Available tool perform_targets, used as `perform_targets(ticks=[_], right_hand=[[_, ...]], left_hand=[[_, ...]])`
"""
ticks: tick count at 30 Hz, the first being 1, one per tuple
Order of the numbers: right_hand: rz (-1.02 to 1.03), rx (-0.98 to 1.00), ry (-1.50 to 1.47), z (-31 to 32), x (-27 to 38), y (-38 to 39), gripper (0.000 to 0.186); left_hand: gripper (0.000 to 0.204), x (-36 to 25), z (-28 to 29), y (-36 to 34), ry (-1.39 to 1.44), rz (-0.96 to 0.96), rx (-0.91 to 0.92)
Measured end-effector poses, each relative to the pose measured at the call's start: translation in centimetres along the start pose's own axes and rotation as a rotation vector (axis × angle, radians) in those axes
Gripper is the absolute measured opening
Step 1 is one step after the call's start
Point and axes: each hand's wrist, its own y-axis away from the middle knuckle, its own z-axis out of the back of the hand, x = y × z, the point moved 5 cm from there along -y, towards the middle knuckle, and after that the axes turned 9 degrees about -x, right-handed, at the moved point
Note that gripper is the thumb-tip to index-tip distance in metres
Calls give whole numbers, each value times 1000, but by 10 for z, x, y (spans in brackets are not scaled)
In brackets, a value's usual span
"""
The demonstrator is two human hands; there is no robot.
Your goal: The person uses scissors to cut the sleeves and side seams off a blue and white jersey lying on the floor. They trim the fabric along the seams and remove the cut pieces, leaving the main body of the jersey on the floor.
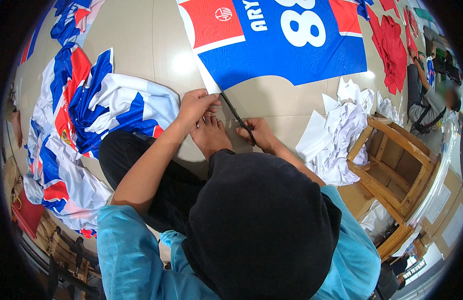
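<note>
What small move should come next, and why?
Probably a short snip: the right hand holds the black metal scissors, their tips seem to reach the white fabric strip beside the blue printed fabric panel, and the left hand seems to pinch that strip.

On the blue fabric panel (pixel 276 60) we see large white numerals (pixel 302 26), turned sideways and cut by the upper edge, with a short run of white capitals (pixel 258 15) beside them. Its red section (pixel 211 30) carries a round white emblem (pixel 223 14). On the crumpled printed fabric (pixel 71 75) we make out a yellowish crest (pixel 66 136). At lower right we see pale capitals on a dark strip (pixel 415 268); print on the pale sheets (pixel 438 204) at right is too small for us to read.
</note>
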Motion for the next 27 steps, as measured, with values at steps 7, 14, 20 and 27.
perform_targets(ticks=[7,14,20,27], right_hand=[[27,1,-4,2,-3,-3,28],[-12,24,-23,1,-1,-3,31],[-10,17,7,0,14,-2,34],[11,-5,40,-4,24,-9,31]], left_hand=[[18,2,-1,-2,-13,10,13],[28,-6,-4,7,58,15,-70],[26,-3,-3,8,110,-41,-24],[23,-4,-3,9,105,-35,-12]])
